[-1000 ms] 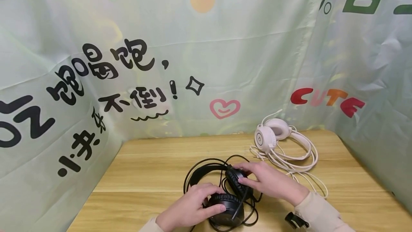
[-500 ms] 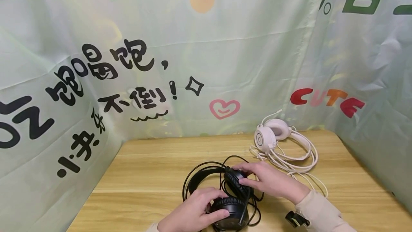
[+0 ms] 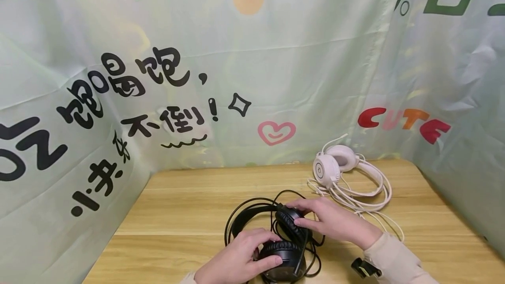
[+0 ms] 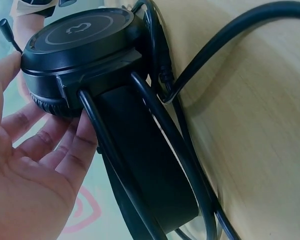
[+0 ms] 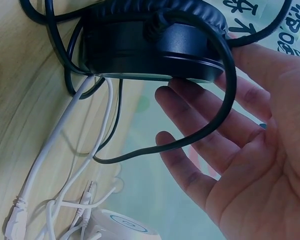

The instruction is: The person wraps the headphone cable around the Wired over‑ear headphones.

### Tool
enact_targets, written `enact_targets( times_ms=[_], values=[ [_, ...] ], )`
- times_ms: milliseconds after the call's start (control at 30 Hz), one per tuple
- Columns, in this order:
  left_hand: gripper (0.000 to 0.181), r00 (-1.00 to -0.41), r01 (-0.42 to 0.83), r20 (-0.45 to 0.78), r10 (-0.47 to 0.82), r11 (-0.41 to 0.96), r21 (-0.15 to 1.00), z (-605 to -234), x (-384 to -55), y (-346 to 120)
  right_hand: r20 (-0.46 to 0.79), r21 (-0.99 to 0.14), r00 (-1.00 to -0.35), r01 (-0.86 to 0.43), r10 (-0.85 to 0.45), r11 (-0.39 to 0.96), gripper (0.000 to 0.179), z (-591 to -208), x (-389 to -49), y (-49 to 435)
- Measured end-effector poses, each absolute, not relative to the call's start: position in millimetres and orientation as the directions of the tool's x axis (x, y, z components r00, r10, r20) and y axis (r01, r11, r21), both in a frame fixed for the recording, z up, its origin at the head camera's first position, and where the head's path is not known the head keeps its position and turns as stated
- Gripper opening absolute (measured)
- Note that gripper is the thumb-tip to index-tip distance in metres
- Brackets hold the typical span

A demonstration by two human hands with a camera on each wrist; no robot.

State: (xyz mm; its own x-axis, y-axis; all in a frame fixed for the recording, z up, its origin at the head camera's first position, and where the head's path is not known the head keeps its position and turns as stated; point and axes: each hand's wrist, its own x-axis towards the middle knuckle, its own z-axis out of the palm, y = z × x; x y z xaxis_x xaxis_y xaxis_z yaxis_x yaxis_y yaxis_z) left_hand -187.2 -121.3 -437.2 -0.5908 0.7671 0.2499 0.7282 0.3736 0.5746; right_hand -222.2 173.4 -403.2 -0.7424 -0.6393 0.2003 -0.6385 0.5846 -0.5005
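Black headset [image 4: 135,132] logo [image 4: 79,28], left-wrist view only

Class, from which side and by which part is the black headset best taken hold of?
The black headset is probably best held by its near ear cup from the left and its far ear cup from the right: both are broad and rounded, while the headband bows away leftward and the boom microphone looks too thin to pull.

Two pale beige sleeves [image 3: 400,258], a small blackish boxy attachment [image 3: 364,268] beside the right one.
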Motion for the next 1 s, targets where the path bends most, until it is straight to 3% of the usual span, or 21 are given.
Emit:
enact_targets(
  times_ms=[200, 400, 633, 1000],
  values=[
    [0.032, -0.627, 0.698, 0.228, 0.745, 0.406, 0.59, -433.2, -187.2, -122.9, 0.199, -0.501, -0.743, -0.638, -0.639, 0.585, 0.043, -402.9, -222.2, 174.2],
    [0.027, -0.662, 0.689, 0.297, 0.688, 0.404, 0.602, -427.1, -193.7, -125.5, 0.187, -0.505, -0.75, -0.628, -0.635, 0.593, 0.044, -402.8, -221.7, 174.1],
    [0.033, -0.759, 0.628, 0.313, 0.571, 0.517, 0.582, -420.7, -203.2, -130.3, 0.176, -0.508, -0.753, -0.622, -0.635, 0.596, 0.045, -403.1, -221.6, 173.2],
    [0.042, -0.839, 0.541, 0.303, 0.453, 0.629, 0.559, -423.4, -224.6, -137.7, 0.179, -0.506, -0.756, -0.62, -0.63, 0.6, 0.044, -402.7, -221.8, 174.8]
  ],
)
